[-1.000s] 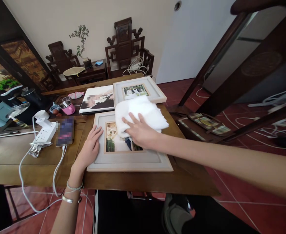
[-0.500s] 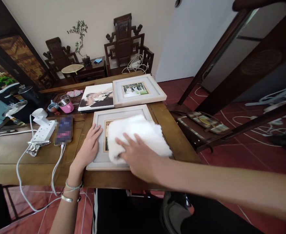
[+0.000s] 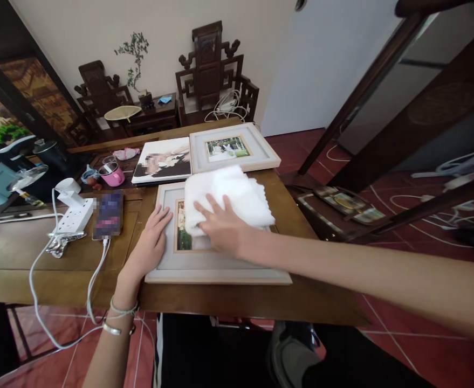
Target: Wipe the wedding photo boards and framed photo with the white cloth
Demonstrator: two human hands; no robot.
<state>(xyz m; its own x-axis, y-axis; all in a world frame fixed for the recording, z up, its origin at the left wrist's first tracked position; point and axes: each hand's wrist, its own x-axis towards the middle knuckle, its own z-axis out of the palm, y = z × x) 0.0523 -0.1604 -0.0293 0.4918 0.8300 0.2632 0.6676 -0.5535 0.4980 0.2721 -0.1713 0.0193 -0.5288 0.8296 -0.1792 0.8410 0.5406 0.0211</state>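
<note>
A light wood picture frame [image 3: 220, 271] with a pale mat lies flat near the table's front edge, a small photo [image 3: 183, 237] partly showing in it. My left hand [image 3: 154, 237] rests on the frame's left side, fingers stretched out and holding nothing. Under my right hand [image 3: 222, 226] is a folded white cloth [image 3: 234, 188], pressed down over the frame's upper middle and right. The right fingers are spread on top of the cloth, with the thumb at its near edge. Part of the photo is hidden by cloth and hand.
Behind lie another framed photo [image 3: 261, 145] and a photo panel [image 3: 164, 159]. To the left are a phone [image 3: 108, 214] on a charging cable, a power strip [image 3: 75, 215], a pink mug [image 3: 112, 174] and a kettle [image 3: 48, 156]. Carved wooden chairs [image 3: 207, 64] stand by the wall.
My right hand has slid the cloth away from me across the frame, uncovering its lower right part and more of the photo. My left hand stays on the left side.
</note>
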